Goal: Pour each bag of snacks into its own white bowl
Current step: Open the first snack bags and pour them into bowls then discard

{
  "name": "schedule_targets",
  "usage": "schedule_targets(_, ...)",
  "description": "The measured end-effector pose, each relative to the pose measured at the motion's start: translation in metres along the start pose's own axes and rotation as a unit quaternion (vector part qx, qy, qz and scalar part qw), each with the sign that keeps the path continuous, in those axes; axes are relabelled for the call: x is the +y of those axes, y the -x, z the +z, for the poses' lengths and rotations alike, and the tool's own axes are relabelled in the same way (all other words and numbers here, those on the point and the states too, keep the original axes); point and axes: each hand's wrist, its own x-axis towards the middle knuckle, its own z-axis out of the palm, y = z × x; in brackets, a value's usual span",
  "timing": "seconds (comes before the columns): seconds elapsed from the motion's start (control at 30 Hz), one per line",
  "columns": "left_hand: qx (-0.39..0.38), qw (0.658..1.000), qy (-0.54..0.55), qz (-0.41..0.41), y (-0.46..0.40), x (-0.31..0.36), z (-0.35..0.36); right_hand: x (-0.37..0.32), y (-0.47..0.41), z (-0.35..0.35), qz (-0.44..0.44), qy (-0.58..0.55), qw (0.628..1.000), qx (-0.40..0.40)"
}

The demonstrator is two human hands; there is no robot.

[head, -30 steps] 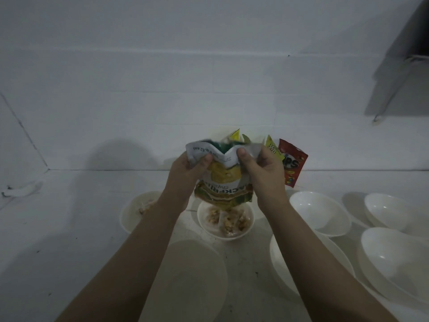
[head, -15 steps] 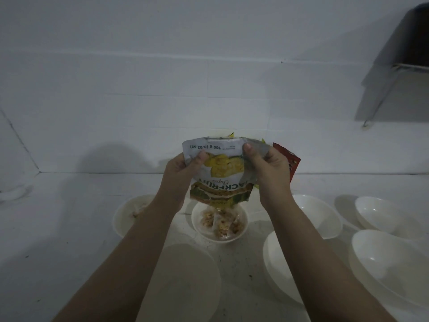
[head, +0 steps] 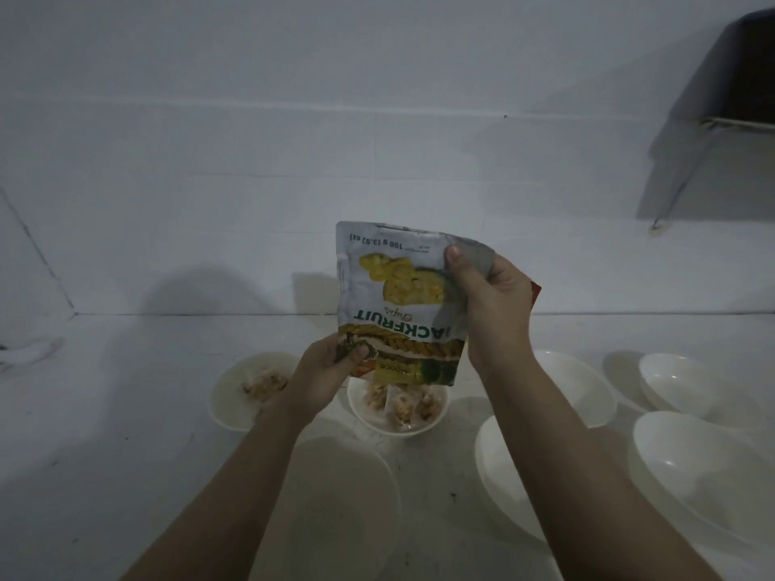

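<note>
I hold a white and yellow jackfruit chips bag (head: 398,304) upside down, its mouth just above a white bowl (head: 369,417) that holds pale snack pieces. My right hand (head: 490,299) pinches the bag's upper right corner. My left hand (head: 331,371) grips the bag's lower left corner beside the mouth. A second white bowl (head: 228,392) to the left also holds snack pieces and is partly hidden by my left wrist. A red bag (head: 535,293) peeks out behind my right hand.
Several bare white bowls stand around: one near me (head: 335,496), one between my arms' right side (head: 503,467), one behind my right forearm (head: 583,383), and two at the right (head: 679,383) (head: 704,467). A white tiled wall (head: 377,161) rises behind the counter.
My left hand has dropped from the bag's top edge to its lower left corner. The bag has flattened out and risen, while my right hand keeps the top corner.
</note>
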Motion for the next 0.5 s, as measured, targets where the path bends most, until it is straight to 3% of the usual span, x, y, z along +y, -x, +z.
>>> schedule_targets(0.1,0.007,1.000,-0.005,-0.012,-0.004,0.004,-0.005,0.000,0.006,0.004,-0.001,0.012,1.000,0.010)
schedule_targets(0.23,-0.007,0.999,0.023,0.031,-0.004,0.030,-0.005,-0.018,0.003,0.003,-0.059,0.066,0.996,-0.018)
schedule_targets(0.33,0.037,0.991,0.076,0.099,-0.001,0.066,0.001,-0.019,0.012,0.007,-0.081,0.082,0.991,-0.064)
schedule_targets(0.5,0.105,0.977,0.140,0.121,0.003,0.086,0.006,-0.013,0.023,-0.003,-0.032,0.043,0.993,-0.107)
